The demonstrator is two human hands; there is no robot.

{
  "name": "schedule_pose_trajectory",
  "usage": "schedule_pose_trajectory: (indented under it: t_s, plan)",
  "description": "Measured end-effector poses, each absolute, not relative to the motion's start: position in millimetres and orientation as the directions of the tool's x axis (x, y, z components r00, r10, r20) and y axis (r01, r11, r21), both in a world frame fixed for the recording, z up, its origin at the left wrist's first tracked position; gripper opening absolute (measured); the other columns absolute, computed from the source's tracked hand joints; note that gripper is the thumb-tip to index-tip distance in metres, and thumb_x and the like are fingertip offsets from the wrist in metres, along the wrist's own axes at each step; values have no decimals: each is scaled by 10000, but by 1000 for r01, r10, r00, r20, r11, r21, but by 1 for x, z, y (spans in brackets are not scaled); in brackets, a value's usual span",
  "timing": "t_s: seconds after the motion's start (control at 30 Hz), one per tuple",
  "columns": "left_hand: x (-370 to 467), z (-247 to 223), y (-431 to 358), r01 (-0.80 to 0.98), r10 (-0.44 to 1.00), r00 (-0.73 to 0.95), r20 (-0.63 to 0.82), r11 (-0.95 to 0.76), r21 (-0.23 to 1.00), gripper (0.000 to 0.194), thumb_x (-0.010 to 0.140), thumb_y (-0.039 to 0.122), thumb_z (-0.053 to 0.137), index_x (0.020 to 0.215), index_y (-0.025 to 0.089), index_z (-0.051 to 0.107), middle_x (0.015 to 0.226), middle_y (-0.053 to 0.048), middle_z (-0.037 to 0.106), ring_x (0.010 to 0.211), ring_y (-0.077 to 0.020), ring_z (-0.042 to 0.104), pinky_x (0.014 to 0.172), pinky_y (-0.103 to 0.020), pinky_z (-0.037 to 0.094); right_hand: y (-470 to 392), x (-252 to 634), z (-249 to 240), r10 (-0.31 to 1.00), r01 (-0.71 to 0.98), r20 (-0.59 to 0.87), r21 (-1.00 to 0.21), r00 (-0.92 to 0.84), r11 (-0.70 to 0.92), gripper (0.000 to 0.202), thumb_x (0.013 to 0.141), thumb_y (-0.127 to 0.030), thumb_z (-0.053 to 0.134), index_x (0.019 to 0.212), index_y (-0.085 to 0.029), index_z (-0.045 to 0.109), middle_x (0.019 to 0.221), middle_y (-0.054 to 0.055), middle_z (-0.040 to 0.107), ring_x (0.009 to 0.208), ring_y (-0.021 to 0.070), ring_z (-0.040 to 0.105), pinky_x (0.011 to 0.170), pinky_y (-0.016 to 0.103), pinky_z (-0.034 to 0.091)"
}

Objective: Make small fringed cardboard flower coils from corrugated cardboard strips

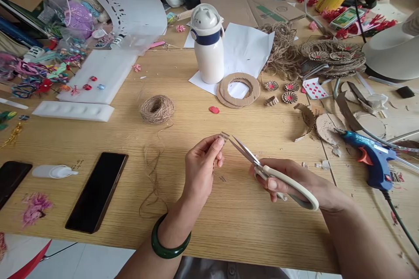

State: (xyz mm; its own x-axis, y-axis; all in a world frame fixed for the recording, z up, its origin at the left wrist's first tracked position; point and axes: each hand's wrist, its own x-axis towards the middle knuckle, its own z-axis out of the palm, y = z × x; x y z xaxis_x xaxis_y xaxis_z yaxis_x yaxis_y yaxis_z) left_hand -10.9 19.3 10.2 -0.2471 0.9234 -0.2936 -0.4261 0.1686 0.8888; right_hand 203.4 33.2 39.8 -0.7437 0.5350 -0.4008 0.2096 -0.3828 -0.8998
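Head view (sole feed). From my remote station I log two bare hands working above the near half of the surface, about midway between its left and right edges.

Left hand: thumb and index finger pinched together on a small brown strip, apparently corrugated cardboard; one end pokes out past the fingertips. Right hand: fingers wrapped about the handles of the scissors, blades slightly parted, points just beside the strip's free end; I see no contact.

Nearby: a coil of twine sits farther from the near edge, left of the hands, its loose tail trailing back toward that edge. Red discs and cardboard rings lie beyond the strip. A glue gun rests toward the right edge; I cannot tell whether it is hot.

Risks, my judgement: little strip is exposed, so blades closing too deep could nick the left thumb. A loose pinch could let the strip twist and cut crooked. A wide swing of the right forearm might snag the gun's cord, near the right edge.
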Motion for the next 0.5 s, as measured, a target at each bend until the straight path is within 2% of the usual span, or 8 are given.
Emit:
schedule_pose_trajectory:
  t_s: [0.27,0.5]
  plan:
    - [-11,10,19,-431,917,-262,-299,166,887,161,762,296,798,834,161,750,600,35,520,528,-47,433,459,-163,362,34,204,40,535,200,-387,-906,-751,-374,440,883,-567,616,1014,-152,554,819,3,461,689,111,488,608,244,512]
    - [-9,12,20,-431,916,-250,-313,184,883,187,741,306,808,842,157,756,602,34,529,528,-47,434,453,-163,357,34,201,39,539,211,-409,-896,-737,-391,427,855,-571,649,898,-171,506,788,-3,461,679,114,472,604,254,523]
